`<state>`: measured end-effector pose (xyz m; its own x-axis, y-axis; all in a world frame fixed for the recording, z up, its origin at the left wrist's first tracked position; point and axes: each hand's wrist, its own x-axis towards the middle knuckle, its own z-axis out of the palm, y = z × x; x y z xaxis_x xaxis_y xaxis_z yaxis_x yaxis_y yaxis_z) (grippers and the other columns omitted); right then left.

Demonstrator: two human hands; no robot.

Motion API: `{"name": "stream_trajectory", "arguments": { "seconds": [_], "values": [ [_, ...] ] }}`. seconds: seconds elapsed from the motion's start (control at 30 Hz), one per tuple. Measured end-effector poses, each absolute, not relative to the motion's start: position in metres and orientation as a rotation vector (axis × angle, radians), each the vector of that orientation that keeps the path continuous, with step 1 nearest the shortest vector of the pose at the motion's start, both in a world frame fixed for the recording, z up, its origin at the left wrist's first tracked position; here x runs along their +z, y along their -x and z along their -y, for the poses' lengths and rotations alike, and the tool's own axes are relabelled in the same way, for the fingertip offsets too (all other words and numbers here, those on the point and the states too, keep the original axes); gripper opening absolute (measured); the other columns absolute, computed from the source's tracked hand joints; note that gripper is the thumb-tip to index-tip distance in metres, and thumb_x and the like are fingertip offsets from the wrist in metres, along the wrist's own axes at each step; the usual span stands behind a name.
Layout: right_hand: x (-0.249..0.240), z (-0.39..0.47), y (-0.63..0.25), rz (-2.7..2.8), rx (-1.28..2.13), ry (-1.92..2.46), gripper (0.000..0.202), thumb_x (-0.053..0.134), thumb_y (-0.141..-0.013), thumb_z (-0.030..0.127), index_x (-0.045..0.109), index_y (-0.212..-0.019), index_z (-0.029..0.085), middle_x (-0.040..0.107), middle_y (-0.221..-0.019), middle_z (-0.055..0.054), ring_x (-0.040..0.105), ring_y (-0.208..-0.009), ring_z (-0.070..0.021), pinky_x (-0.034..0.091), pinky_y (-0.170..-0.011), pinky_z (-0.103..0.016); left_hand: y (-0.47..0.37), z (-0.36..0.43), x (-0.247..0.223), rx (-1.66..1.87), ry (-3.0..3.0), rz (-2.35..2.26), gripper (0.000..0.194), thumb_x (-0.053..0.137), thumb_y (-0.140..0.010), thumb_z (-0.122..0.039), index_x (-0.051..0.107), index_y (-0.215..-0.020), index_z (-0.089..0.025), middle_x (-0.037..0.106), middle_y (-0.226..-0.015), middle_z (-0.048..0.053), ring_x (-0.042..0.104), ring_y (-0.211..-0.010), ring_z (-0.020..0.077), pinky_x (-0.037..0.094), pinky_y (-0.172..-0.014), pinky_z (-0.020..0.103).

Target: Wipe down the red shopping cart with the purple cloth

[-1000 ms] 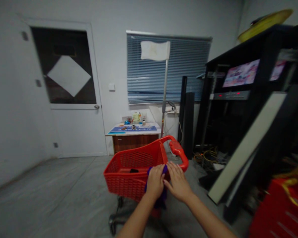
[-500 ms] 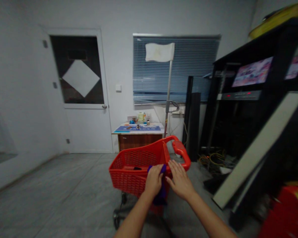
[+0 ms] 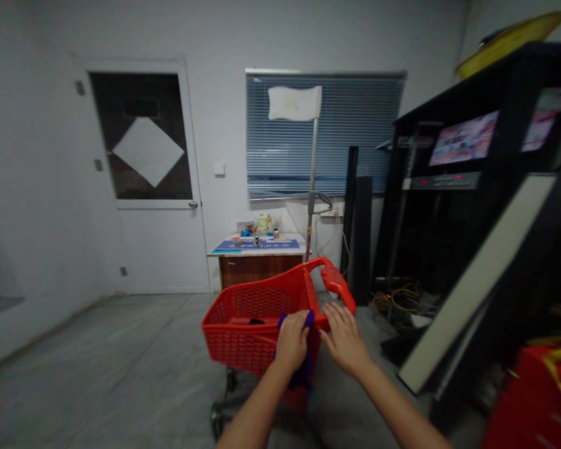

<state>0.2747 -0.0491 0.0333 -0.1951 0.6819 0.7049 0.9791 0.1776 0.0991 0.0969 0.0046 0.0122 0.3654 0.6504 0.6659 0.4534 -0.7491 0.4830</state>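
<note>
A small red plastic shopping cart point(image 3: 243, 340) stands in front of me, its basket pointing left and its handle point(image 3: 337, 284) at the right end. My left hand point(image 3: 293, 340) grips a purple cloth point(image 3: 303, 374) on the near rim of the basket, and the cloth hangs down the outside. Just right of it, my right hand point(image 3: 345, 333) lies against the corner where the rim meets the handle. Its fingers are stretched out and hold nothing that I can see. Inside the basket lies a small black item point(image 3: 257, 322), mostly hidden by the rim.
Behind the cart stands a small desk point(image 3: 262, 252) with several little items on top. A pole with a white flag point(image 3: 293, 103) rises beside it. Long boards point(image 3: 477, 280) lean at the right against a black rack, with yellow cables on the floor. A white door point(image 3: 163, 249) is at left.
My right hand has slid slightly right along the cart's corner, away from the left hand. The left hand keeps the cloth at the rim. The view has shifted a little.
</note>
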Motion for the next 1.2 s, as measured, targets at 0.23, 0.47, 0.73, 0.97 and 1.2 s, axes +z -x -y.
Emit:
{"name": "stream_trajectory", "arguments": {
  "seconds": [0.23,0.47,0.73,0.97,1.2],
  "values": [
    [0.034,0.052,-0.276,1.965,-0.754,1.57,0.054,0.043,-0.093,0.044,0.046,-0.138,0.014,0.052,-0.139,-0.011,0.038,-0.133,-0.0259,0.025,-0.112,-0.045,-0.077,-0.009,-0.002,1.409,-2.363,-1.064,0.046,0.043,-0.087,-0.007,0.056,-0.128,-0.021,0.062,-0.127,0.008,0.054,-0.12,0.0213,0.037,-0.109,0.049],
    [0.032,0.05,-0.271,1.94,-0.757,1.559,0.054,0.042,-0.094,0.046,0.047,-0.137,0.014,0.053,-0.138,-0.011,0.039,-0.132,-0.0252,0.023,-0.112,-0.044,-0.105,-0.003,0.016,1.324,-2.431,-1.028,0.046,0.047,-0.087,-0.011,0.054,-0.131,-0.022,0.061,-0.13,0.008,0.053,-0.121,0.0215,0.037,-0.109,0.047],
    [0.03,0.049,-0.269,1.942,-0.764,1.562,0.056,0.043,-0.093,0.046,0.045,-0.139,0.014,0.053,-0.138,-0.011,0.037,-0.134,-0.025,0.021,-0.113,-0.044,-0.085,-0.008,0.01,1.362,-2.415,-1.005,0.047,0.044,-0.087,-0.009,0.055,-0.13,-0.023,0.062,-0.128,0.008,0.054,-0.119,0.0215,0.037,-0.108,0.049],
    [0.03,0.048,-0.265,1.937,-0.734,1.562,0.058,0.042,-0.093,0.049,0.043,-0.141,0.015,0.052,-0.139,-0.012,0.038,-0.133,-0.0259,0.02,-0.114,-0.045,-0.103,-0.005,0.02,1.3,-2.436,-0.992,0.046,0.044,-0.089,-0.012,0.053,-0.133,-0.022,0.059,-0.132,0.008,0.052,-0.122,0.0226,0.035,-0.11,0.05],
    [0.03,0.049,-0.265,1.946,-0.719,1.559,0.059,0.042,-0.093,0.047,0.041,-0.142,0.015,0.051,-0.14,-0.012,0.037,-0.134,-0.0266,0.02,-0.113,-0.046,-0.078,-0.011,0.008,1.327,-2.398,-0.979,0.046,0.043,-0.088,-0.012,0.054,-0.132,-0.023,0.061,-0.13,0.007,0.052,-0.122,0.0216,0.034,-0.11,0.05]
  ]
}}
